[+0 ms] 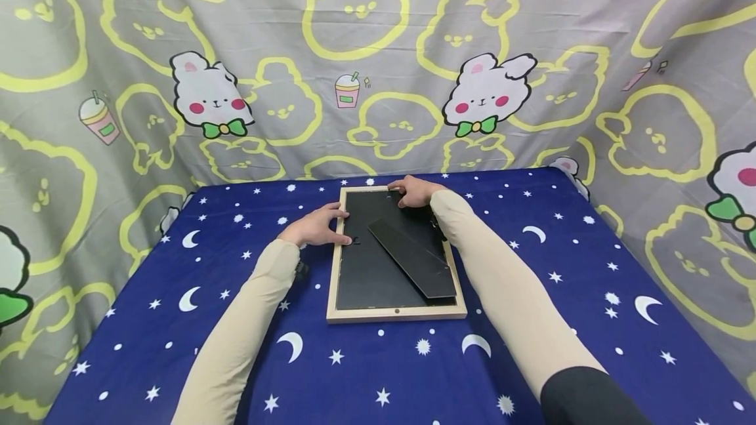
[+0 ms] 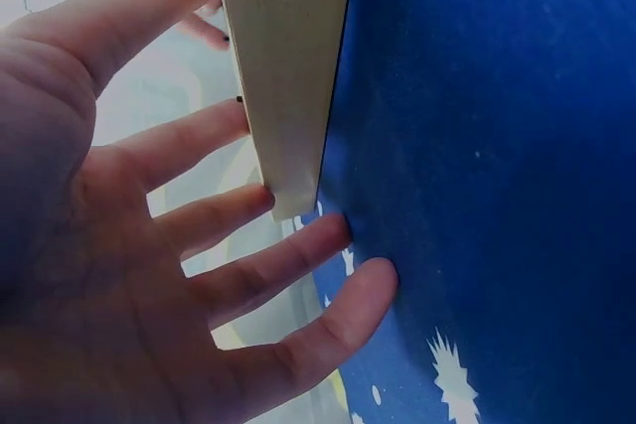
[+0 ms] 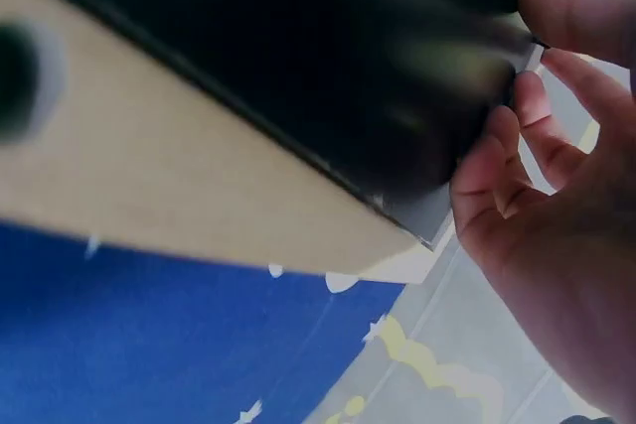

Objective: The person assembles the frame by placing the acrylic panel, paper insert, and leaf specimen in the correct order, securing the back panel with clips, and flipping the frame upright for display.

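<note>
So we've got a wooden frame back-side up on the desk, close to the far edge, roughly midway between the left and right ones. Our read: the step in hand is working around the rim of the black backing panel. Fitting or freeing it? We can't tell. The left hand is spread, fingers pretty straight, thumb over the left rail just beside a small hanger. The right hand is at the far rail, index finger out, others bent; we can't tell if it's pinching anything. The support leg slants across the panel. We'd say the next move calls for a steady left hand and careful right fingertips. Brands, labels? No writing we can read, even on the curtain's printed cup.
</note>
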Demonstrator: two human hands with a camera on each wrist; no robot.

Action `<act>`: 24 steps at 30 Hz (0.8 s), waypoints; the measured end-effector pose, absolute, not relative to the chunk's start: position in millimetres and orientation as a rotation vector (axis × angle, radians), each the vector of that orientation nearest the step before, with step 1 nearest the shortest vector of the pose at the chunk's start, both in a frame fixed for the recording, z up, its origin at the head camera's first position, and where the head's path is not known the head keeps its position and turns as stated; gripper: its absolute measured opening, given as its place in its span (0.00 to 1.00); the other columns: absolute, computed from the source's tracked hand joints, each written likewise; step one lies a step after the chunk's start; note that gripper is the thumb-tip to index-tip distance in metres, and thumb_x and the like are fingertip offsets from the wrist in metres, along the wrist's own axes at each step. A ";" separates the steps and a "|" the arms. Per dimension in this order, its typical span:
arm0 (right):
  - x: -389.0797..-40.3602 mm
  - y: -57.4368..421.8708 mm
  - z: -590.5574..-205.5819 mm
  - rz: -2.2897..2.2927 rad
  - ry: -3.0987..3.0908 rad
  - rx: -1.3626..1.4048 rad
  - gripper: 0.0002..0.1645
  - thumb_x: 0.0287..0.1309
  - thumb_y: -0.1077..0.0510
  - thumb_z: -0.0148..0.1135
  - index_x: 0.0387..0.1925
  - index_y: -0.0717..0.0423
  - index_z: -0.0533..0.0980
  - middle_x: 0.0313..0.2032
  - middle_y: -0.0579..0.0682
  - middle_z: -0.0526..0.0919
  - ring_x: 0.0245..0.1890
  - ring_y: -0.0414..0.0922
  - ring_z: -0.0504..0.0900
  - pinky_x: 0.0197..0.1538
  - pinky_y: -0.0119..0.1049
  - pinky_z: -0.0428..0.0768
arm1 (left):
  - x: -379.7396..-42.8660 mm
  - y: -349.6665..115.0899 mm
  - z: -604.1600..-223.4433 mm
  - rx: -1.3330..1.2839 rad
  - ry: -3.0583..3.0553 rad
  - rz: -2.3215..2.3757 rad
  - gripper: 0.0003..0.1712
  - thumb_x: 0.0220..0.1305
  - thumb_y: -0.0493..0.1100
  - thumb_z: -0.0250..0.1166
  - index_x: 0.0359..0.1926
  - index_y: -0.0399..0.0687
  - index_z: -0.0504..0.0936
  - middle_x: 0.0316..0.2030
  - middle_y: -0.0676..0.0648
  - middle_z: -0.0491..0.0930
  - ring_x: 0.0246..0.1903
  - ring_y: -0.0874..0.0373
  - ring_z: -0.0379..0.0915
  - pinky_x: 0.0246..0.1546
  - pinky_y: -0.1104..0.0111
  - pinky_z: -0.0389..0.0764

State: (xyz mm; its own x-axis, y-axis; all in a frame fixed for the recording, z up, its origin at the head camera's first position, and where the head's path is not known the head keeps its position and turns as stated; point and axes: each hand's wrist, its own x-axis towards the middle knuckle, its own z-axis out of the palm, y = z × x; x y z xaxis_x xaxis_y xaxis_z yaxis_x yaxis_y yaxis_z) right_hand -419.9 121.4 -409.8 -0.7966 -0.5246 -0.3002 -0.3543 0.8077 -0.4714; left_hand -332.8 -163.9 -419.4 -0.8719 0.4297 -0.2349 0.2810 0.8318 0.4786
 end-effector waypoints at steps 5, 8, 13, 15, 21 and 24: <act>-418.9 117.2 -407.4 -0.396 2.607 -0.660 0.39 0.69 0.62 0.57 0.78 0.50 0.61 0.49 0.58 0.66 0.44 0.50 0.67 0.51 0.43 0.69 | -333.4 -163.4 -420.8 0.516 2.675 0.640 0.42 0.63 0.54 0.73 0.74 0.44 0.70 0.80 0.39 0.47 0.78 0.38 0.46 0.74 0.44 0.59; -417.7 113.1 -405.9 -0.247 2.643 -0.644 0.38 0.71 0.58 0.57 0.79 0.45 0.60 0.62 0.59 0.65 0.56 0.52 0.70 0.60 0.46 0.72 | -333.9 -163.5 -421.7 0.506 2.678 0.637 0.42 0.63 0.54 0.73 0.74 0.45 0.69 0.81 0.40 0.47 0.78 0.38 0.45 0.74 0.44 0.58; -411.8 105.5 -400.8 -0.091 2.717 -0.622 0.35 0.74 0.57 0.54 0.78 0.41 0.61 0.70 0.59 0.63 0.66 0.58 0.69 0.66 0.51 0.72 | -334.6 -164.3 -417.7 0.503 2.683 0.630 0.42 0.63 0.54 0.73 0.74 0.45 0.70 0.81 0.39 0.47 0.79 0.38 0.45 0.74 0.44 0.58; -408.2 102.7 -398.4 -0.065 2.741 -0.588 0.34 0.74 0.56 0.52 0.78 0.38 0.61 0.71 0.57 0.62 0.68 0.58 0.66 0.67 0.53 0.71 | -335.2 -164.2 -415.3 0.500 2.687 0.632 0.42 0.63 0.54 0.73 0.74 0.44 0.70 0.81 0.40 0.47 0.79 0.38 0.45 0.74 0.44 0.58; -401.1 102.7 -396.1 -0.034 2.723 -0.544 0.37 0.76 0.57 0.46 0.81 0.36 0.53 0.77 0.54 0.54 0.75 0.58 0.56 0.71 0.59 0.66 | -335.0 -163.0 -415.6 0.493 2.697 0.622 0.42 0.64 0.54 0.73 0.74 0.44 0.70 0.80 0.39 0.48 0.78 0.38 0.45 0.74 0.44 0.58; -400.3 112.7 -394.4 -0.160 2.686 -0.617 0.41 0.73 0.61 0.50 0.82 0.44 0.50 0.78 0.57 0.56 0.77 0.59 0.57 0.72 0.56 0.67 | -329.9 -162.9 -417.8 0.476 2.682 0.633 0.42 0.64 0.54 0.72 0.74 0.45 0.69 0.81 0.40 0.47 0.79 0.38 0.45 0.74 0.44 0.58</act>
State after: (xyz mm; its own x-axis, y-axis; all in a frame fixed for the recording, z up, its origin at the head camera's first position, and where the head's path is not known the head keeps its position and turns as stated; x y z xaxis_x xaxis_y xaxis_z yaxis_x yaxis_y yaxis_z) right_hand -400.3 112.7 -394.4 -0.8321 -0.4406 -0.3370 -0.3976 0.8973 -0.1915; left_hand -329.9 -162.9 -417.8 -0.8845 0.3938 -0.2499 0.2406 0.8443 0.4789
